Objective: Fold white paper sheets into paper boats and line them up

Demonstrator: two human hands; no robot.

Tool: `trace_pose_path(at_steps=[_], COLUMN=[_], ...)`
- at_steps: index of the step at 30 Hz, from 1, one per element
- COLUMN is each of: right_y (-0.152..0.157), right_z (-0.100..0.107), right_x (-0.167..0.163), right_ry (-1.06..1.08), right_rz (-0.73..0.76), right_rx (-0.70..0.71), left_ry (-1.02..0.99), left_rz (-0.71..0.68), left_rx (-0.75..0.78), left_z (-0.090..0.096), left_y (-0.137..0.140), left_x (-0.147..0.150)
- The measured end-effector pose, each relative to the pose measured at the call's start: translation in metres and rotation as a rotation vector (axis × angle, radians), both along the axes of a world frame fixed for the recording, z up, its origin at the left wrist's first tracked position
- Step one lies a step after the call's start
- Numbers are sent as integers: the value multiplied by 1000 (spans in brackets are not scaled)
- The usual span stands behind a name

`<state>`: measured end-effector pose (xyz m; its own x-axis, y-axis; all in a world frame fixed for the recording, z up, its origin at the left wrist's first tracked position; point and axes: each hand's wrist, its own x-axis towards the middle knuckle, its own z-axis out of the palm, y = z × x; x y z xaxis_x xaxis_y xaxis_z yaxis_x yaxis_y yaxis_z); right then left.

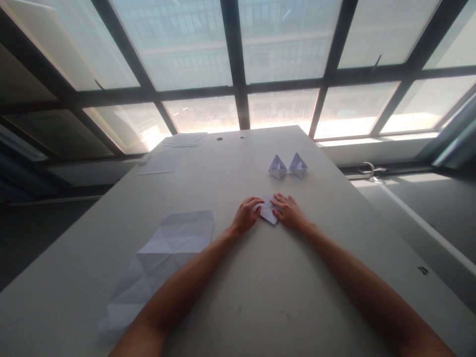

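A small white folded paper (268, 212) lies on the white table with its pointed end toward me. My left hand (247, 215) is at its left edge, fingers and thumb curled closed on the paper. From the right, my right hand (289, 211) rests over the other edge, fingers stretched out and lying flat on it. Beyond my hands stand two folded paper boats, the left boat (277, 167) and the right boat (298, 166), side by side. A creased white sheet (165, 253) is spread at the left, partly hidden under my left forearm.
At the far left of the table (230, 168) lie flat white sheets (159, 162). Two small round spots or holes are near its far edge. Large framed windows (278, 44) rise behind. A silver ring-like object (368, 169) is beyond the right edge.
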<state>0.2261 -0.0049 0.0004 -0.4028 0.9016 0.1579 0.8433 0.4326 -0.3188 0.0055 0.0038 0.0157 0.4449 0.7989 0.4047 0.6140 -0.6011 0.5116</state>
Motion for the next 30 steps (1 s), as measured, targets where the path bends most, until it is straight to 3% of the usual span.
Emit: trace_pose_path(at_steps=[6,12,20,25,30], right_y=[-2,2,10,11,6], right_z=[4,-1,-9,-8,-1], right_x=[-1,-1,7,10,7], right_ry=[1,81,413,399,315], right_rz=[-13,-21,-75,-151,-114], right_rx=[4,44,195,152,106], left_ry=[207,136,74,137,104], left_rz=[-195,-173,-110,-36,14], left_rx=[-30,-23,-15,16,16], left_z=[2,-8,-14,-10,-9], left_y=[-5,0,6,3,4], left_x=[1,-1,-1,1,1])
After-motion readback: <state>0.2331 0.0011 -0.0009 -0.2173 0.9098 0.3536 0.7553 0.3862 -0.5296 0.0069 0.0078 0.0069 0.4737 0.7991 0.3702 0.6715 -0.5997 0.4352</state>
